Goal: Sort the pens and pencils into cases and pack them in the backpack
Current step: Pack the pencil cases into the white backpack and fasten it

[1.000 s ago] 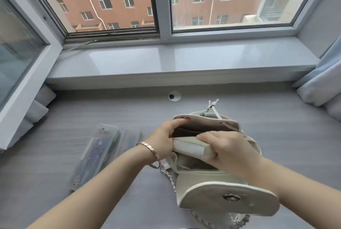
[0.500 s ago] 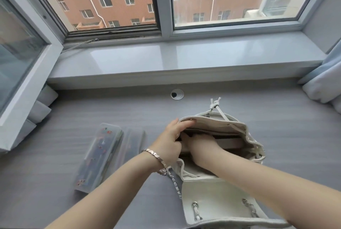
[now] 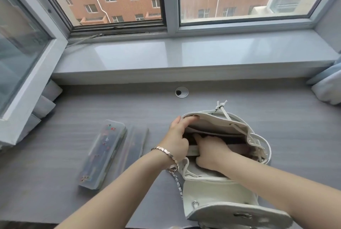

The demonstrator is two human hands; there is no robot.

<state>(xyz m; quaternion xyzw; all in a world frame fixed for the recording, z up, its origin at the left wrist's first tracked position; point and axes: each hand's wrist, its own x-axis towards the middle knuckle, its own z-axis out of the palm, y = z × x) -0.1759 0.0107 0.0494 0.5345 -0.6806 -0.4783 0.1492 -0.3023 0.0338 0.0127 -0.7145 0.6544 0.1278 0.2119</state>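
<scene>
Right of centre in the frame, the white backpack (image 3: 217, 195) stands on the grey worktop (image 3: 295, 136) with its mouth wide open and its flap (image 3: 239, 214) folded down toward the viewer. A second ago the right hand (image 3: 212, 152) held the pale case (image 3: 191, 152) above the opening. Now that hand is sunk into the bag, and only a short strip of the case shows at the near lip, under the palm. Whether its grip still closes round the case or the fingers only press it down cannot be told, since the fingertips are hidden inside. The left hand (image 3: 178, 136) has its grip curled over the bag's left rim and pulls the mouth open. One case therefore looks nearly packed. Left of the bag, two clear cases (image 3: 103, 154) lie side by side on the worktop, untouched and not yet packed.
</scene>
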